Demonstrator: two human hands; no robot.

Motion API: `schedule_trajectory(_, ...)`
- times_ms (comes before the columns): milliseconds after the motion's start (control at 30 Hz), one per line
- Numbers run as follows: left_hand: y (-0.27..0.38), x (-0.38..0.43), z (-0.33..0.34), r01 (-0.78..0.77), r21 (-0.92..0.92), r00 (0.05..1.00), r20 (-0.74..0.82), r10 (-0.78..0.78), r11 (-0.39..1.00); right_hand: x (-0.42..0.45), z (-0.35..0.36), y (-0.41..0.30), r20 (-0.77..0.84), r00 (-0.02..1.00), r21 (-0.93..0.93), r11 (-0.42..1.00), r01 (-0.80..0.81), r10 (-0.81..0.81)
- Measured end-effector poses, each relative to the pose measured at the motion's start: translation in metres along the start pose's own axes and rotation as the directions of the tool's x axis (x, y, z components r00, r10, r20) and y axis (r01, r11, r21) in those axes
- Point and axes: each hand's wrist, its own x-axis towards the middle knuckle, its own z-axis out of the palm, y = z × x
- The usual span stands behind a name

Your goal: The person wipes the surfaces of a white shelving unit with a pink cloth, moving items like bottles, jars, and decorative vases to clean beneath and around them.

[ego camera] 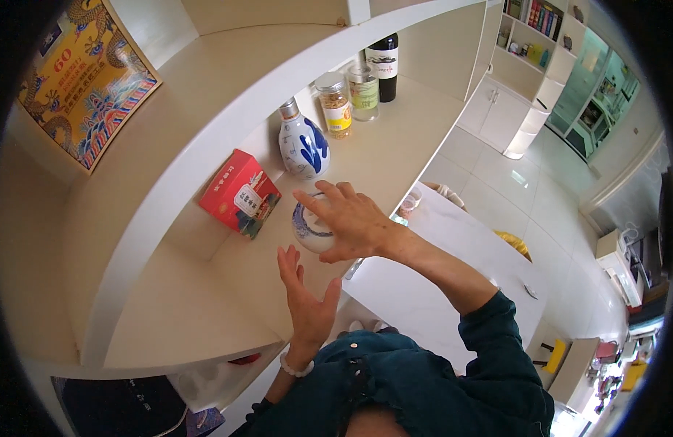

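A white porcelain jar (308, 228) with blue decoration stands on the cream shelf. My right hand (355, 223) is spread over its right side, fingers apart, and hides part of it; whether the fingertips touch it I cannot tell. Just below the jar, my left hand (310, 303) is raised with its palm empty and thumb apart. To the jar's left stands a red box (241, 194) bearing writing. A blue-and-white porcelain bottle (304, 145) is upright behind the jar.
Farther along the shelf (418, 117) are a glass jar of dry food (335, 106), a lidded glass jar (363, 93) and a wine bottle (388, 68). A framed dragon picture (90, 82) leans above. A curved white shelf edge (167, 169) crosses overhead; a white table (423, 306) lies to the right.
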Motion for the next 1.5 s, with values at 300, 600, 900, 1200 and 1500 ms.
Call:
schedule_trajectory(300,-0.008,-0.006,0.000,0.013,0.029,1.000,-0.011,-0.013,1.000,0.009,0.018,-0.001,0.002,1.000,-0.012,1.000,0.008,-0.008)
schedule_trajectory(600,-0.013,-0.008,0.000,0.007,0.049,1.000,0.002,-0.007,0.999,0.018,0.018,-0.002,0.044,0.999,-0.046,0.999,-0.004,0.006)
schedule_trajectory(900,-0.026,-0.011,-0.001,-0.068,0.004,0.992,-0.103,0.068,0.998,0.020,0.029,0.000,-0.019,0.994,-0.115,0.988,0.106,-0.109)
schedule_trajectory(1200,-0.021,-0.004,-0.002,-0.220,0.473,0.966,-0.016,0.258,0.853,-0.001,0.006,0.033,-0.308,0.933,0.248,0.931,0.267,-0.185)
schedule_trajectory(1500,-0.037,-0.002,-0.010,-0.467,0.722,0.873,0.286,0.394,0.510,-0.048,-0.237,0.079,-0.949,0.309,0.184,0.913,0.365,0.068)
